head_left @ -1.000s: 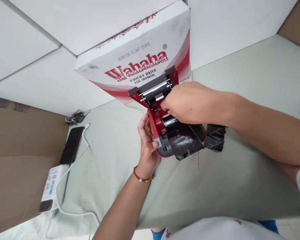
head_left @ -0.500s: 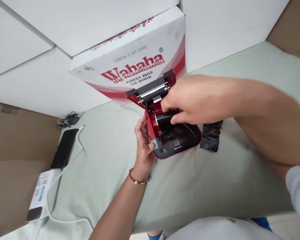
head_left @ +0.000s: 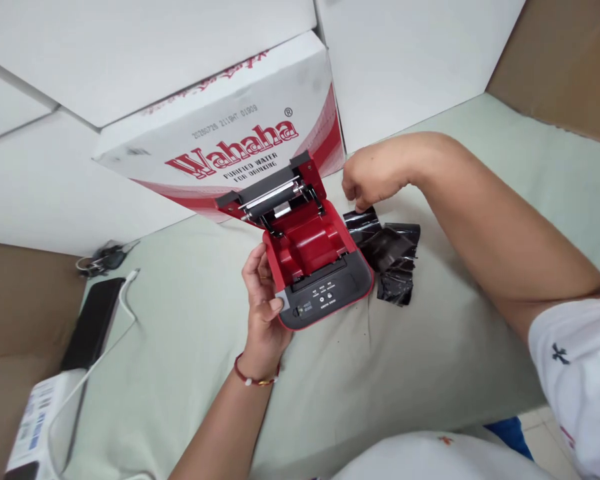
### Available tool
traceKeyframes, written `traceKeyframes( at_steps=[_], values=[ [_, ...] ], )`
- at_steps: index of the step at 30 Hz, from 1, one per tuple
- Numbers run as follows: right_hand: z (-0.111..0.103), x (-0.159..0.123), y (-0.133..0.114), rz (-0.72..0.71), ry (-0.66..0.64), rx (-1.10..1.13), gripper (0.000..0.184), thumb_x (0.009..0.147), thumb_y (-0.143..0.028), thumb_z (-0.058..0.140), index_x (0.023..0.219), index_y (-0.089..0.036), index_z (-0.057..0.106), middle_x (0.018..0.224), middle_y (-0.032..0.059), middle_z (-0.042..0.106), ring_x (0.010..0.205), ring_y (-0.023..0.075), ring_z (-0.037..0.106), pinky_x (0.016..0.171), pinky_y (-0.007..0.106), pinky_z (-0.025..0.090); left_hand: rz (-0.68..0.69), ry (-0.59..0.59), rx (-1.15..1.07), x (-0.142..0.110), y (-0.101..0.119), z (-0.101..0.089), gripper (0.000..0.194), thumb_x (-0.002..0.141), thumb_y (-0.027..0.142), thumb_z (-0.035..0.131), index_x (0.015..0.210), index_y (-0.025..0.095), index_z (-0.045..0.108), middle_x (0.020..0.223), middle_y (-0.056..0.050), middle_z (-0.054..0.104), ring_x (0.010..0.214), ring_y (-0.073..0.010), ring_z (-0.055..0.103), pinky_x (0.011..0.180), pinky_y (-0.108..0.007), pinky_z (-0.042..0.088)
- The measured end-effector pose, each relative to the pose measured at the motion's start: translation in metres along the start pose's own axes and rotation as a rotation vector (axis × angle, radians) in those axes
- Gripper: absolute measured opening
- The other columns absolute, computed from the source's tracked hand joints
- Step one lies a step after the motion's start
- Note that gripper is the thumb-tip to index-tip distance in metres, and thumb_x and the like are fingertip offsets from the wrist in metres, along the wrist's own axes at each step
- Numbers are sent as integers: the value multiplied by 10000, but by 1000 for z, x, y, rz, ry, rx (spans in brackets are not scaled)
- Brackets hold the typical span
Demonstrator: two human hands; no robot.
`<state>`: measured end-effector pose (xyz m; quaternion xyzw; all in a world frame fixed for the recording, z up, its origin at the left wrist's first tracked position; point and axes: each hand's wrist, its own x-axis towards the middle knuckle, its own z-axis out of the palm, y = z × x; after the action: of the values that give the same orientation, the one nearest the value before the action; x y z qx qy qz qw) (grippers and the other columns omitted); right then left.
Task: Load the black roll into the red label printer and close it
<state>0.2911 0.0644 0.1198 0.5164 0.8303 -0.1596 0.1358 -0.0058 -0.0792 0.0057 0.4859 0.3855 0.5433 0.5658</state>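
Black film (head_left: 387,250) below right hand (head_left: 380,175), fingers (head_left: 351,189) curled downward, wrist (head_left: 424,157) bent.

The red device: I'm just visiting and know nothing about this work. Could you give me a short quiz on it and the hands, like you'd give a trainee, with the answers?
1. Multiple choice: which side's hand grips the red device?
A) left
B) right
C) both

2. True or false: the black roll sits inside the red device.

3. Fill the gap: the lid of the red device stands ____.

Key
1: A. The left hand grips its side.
2: False. The black roll is outside, beside the red device, at the right hand.
3: open.
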Motion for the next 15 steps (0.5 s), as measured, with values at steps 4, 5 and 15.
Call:
traceKeyframes(
  at_steps=[4, 5, 15],
  values=[
    [4, -2, 17, 157, -47, 37, 359, 1010, -461, 800, 1061, -118, 893, 1144, 98, 834, 1129, 293, 753, 943, 411, 527, -16, 18, -13, 0, 0, 0, 848, 741, 623, 960, 1525, 488, 665, 1671, 6, 588, 1628, -372, 485, 1375, -557, 467],
    [3, -5, 20, 172, -67, 62, 364, 1004, -469, 811, 1035, -115, 890, 1137, 99, 836, 1117, 289, 757, 932, 404, 527, -20, 18, -9, 0, -1, -1, 853, 742, 629, 962, 1527, 492, 659, 1682, 10, 582, 1641, -370, 475, 1383, -557, 457],
    [19, -64, -23, 147, -366, -49, 223, 925, -235, 907, 1121, -134, 885, 936, 65, 824, 828, 189, 703, 767, 343, 447, 9, -5, -9, 1, -4, -1, 877, 751, 671, 967, 1542, 474, 645, 1712, -2, 571, 1673, -366, 465, 1376, -528, 458]
  ],
)
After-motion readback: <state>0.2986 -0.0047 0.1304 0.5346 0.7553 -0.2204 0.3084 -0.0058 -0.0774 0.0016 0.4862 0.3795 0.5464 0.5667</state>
